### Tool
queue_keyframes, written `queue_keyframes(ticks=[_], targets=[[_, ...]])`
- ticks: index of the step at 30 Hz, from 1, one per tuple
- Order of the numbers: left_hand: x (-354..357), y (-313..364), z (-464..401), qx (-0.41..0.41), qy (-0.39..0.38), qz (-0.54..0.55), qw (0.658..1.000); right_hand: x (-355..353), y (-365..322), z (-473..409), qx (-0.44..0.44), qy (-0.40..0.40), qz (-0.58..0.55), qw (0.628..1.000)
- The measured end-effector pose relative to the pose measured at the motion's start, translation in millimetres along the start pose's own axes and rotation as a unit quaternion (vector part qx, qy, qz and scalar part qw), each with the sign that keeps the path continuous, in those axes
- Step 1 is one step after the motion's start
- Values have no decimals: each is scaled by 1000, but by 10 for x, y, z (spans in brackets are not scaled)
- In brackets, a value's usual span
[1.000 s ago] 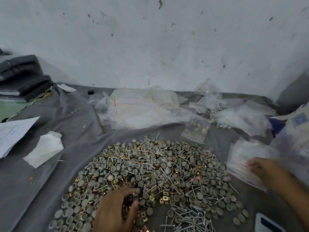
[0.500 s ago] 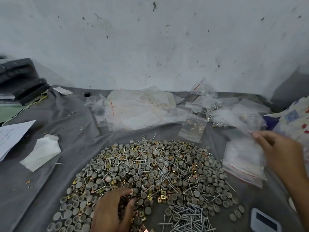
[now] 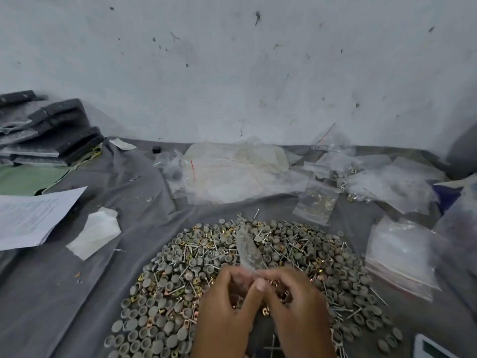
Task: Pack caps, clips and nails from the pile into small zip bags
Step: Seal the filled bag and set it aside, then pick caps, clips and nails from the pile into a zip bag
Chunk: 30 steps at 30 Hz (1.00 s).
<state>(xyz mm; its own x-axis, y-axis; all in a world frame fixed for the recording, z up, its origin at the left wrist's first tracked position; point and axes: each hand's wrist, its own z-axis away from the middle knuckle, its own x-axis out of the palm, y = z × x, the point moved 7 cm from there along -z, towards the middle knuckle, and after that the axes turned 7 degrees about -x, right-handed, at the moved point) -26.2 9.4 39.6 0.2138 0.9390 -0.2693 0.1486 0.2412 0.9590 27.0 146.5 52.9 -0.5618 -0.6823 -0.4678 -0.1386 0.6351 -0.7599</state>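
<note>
The right hand [image 3: 296,303] has left the stack of clear zip bags [image 3: 402,257] at the right and now meets the left hand [image 3: 227,306]; both pinch one small clear zip bag [image 3: 247,250] above the near pile of grey caps, brass clips and nails [image 3: 258,275].

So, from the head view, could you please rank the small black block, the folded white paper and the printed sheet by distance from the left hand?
From the left hand:
1. Folded white paper, left of the pile.
2. Printed sheet, at the left edge.
3. Small black block, far back by the wall.
</note>
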Motion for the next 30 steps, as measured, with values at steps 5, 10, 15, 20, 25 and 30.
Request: queue_keyframes(ticks=[5,10,15,20,25,30], targets=[[-26,-115,-108,-67,18,5,998,111,133,31,24,-27,-16,999],[-6,-262,-98,-102,16,19,994,103,204,79,70,-47,-36,996],[-14,-295,-99,-104,-4,59,993,58,67,23,32,-47,-2,998],[-27,-262,-40,-112,-18,74,991,51,17,-5,0,-77,36,996],[8,-224,74,-30,-38,-82,995,112,17,72,-65,-105,126,984],[-71,-240,77,-9,47,-255,966,111,-49,106,-151,-69,223,961]])
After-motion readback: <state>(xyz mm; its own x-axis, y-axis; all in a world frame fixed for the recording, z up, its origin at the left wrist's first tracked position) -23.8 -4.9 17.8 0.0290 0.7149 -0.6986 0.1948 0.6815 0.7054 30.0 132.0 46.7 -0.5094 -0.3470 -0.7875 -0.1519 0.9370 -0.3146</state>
